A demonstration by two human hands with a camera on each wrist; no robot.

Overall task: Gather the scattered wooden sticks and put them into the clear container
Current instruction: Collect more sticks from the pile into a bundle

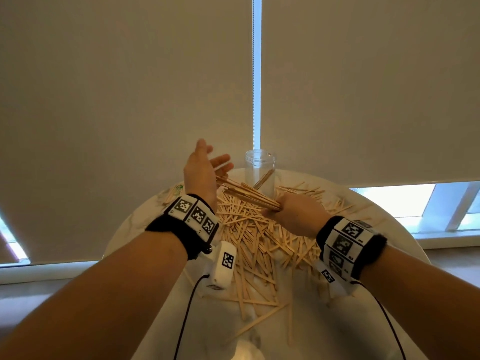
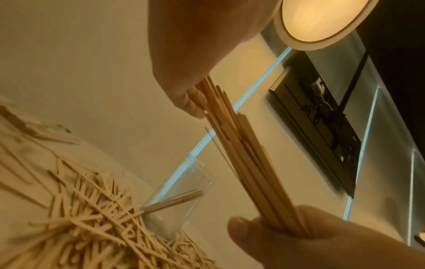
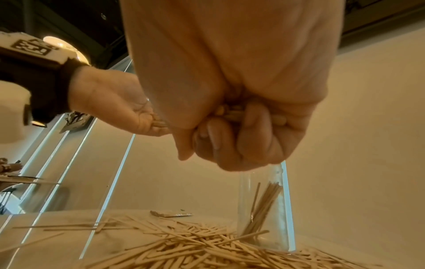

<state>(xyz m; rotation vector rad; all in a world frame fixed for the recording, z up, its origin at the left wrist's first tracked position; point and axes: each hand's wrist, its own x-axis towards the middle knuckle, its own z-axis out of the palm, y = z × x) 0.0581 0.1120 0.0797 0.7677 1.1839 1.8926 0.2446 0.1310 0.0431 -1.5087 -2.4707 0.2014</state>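
Your right hand (image 1: 296, 213) is fisted round a bundle of sticks (image 1: 246, 194); your left hand (image 1: 201, 168) is open, palm against their far ends.
Both are raised over the loose sticks (image 1: 249, 242) heaped on the round table (image 1: 376, 294). Just beyond, the clear container (image 1: 260, 168) stands upright with a few sticks leaning inside.

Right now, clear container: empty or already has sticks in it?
Not empty, far from full. The clear container stands upright with a few sticks leaning inside; most remain in the scattered pile on the table.
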